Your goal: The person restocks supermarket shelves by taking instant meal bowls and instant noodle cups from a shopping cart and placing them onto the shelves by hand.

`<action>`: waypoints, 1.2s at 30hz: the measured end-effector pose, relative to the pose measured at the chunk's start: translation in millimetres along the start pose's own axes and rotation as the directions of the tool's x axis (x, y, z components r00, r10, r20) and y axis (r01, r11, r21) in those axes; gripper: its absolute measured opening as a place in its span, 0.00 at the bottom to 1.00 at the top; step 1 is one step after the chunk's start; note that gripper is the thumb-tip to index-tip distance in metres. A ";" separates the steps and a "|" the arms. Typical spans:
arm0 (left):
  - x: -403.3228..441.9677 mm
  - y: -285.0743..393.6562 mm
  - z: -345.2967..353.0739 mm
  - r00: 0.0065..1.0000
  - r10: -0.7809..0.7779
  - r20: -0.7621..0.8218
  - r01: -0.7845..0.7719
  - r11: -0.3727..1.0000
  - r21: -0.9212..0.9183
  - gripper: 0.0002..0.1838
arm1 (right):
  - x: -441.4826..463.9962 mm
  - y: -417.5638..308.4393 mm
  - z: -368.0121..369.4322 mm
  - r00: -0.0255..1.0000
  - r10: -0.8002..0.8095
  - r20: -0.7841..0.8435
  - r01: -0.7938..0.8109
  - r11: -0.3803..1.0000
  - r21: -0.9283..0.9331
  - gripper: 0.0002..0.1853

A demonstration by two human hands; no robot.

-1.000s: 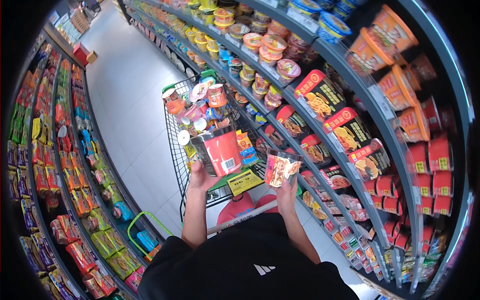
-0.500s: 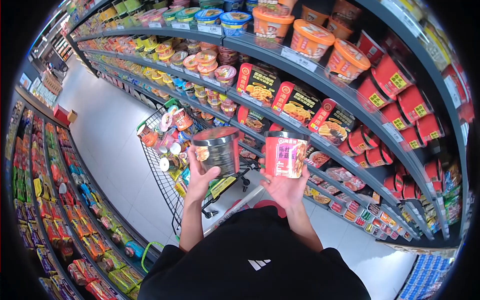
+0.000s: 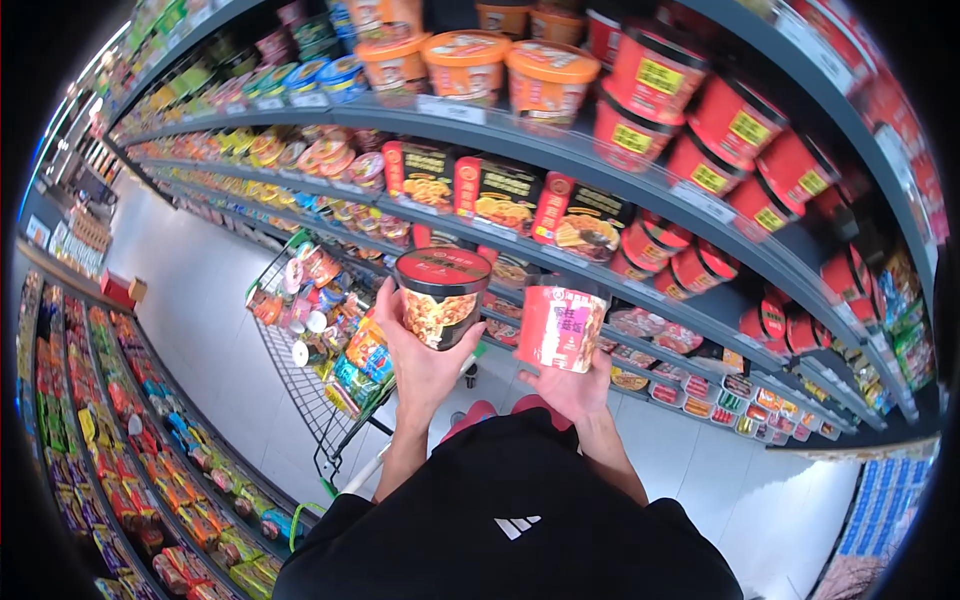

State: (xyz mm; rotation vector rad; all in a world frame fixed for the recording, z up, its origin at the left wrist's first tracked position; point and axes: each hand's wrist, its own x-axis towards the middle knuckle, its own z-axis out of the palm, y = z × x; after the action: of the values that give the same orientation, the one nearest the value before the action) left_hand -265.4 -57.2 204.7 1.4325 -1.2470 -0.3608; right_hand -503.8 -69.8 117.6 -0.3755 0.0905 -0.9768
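In my left hand point(image 3: 425, 365) is a black instant food tub point(image 3: 441, 298) with a dark red lid and a picture of food on its side. My fingers and thumb wrap round its lower part, and the lid tilts toward me. My right hand point(image 3: 575, 385) grips a red instant food tub point(image 3: 562, 325) from below and behind. This one has a dark rim and a pale printed label facing me. The two tubs are held side by side in front of my chest, a small gap apart.
A wire shopping cart point(image 3: 290, 370) full of packaged food stands at the left. Ahead, long shelves point(image 3: 480, 235) carry boxed meals point(image 3: 505, 193), orange tubs point(image 3: 550, 80) and red tubs point(image 3: 735, 120). Another shelf row point(image 3: 130, 450) with colourful packets runs along the left, across the tiled floor point(image 3: 190, 270).
My left hand has turned the black tub, so its lid and food picture now show. The view has swung right, and the cart appears further left.
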 end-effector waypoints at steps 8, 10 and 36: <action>-47.8 -0.1 70.4 0.931 -0.204 0.302 0.330 0.824 -0.460 0.64 | -86.6 -67.4 -34.9 0.989 -0.144 -0.016 0.144 0.990 0.011 0.39; -62.0 -0.7 87.1 0.914 -0.215 0.344 0.366 0.803 -0.470 0.62 | -112.9 -83.6 -50.7 0.980 -0.196 -0.032 0.195 0.980 -0.028 0.40; -144.9 48.2 215.5 0.825 -0.172 0.539 0.407 0.843 -0.353 0.59 | -235.7 -354.3 -81.0 0.297 -0.941 -0.163 0.170 0.220 -0.961 0.44</action>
State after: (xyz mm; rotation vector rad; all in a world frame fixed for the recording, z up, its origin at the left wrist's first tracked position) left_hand -514.9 -42.3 119.5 1.1476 -1.2119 -1.2230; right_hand -936.1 -75.3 144.5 -0.9171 1.4242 -1.9543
